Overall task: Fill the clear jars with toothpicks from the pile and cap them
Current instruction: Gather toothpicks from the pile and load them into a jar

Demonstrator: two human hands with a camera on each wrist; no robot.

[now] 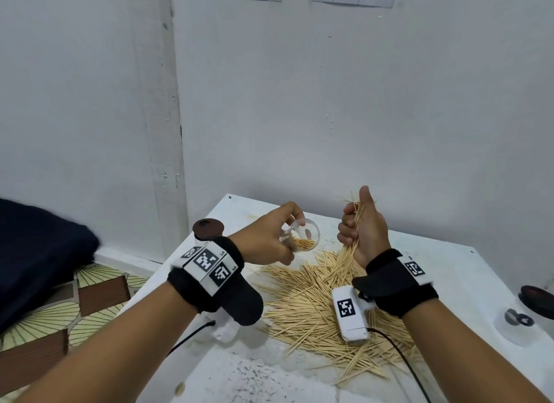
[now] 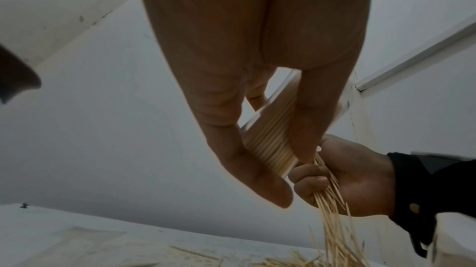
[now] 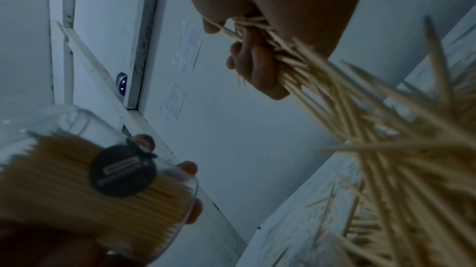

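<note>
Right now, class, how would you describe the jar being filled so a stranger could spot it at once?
Find the white table with the toothpick pile. Just above the pile's far-left edge, the left hand holds a clear jar, tilted. Unlike the jar with the dark lid behind the wrist, it is open and partly filled with toothpicks.

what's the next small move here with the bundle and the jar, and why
Probably bring the right hand over to the clear jar and feed its toothpick bundle into the mouth. The left hand holds the jar tilted toward it, partly filled and uncapped.
</note>
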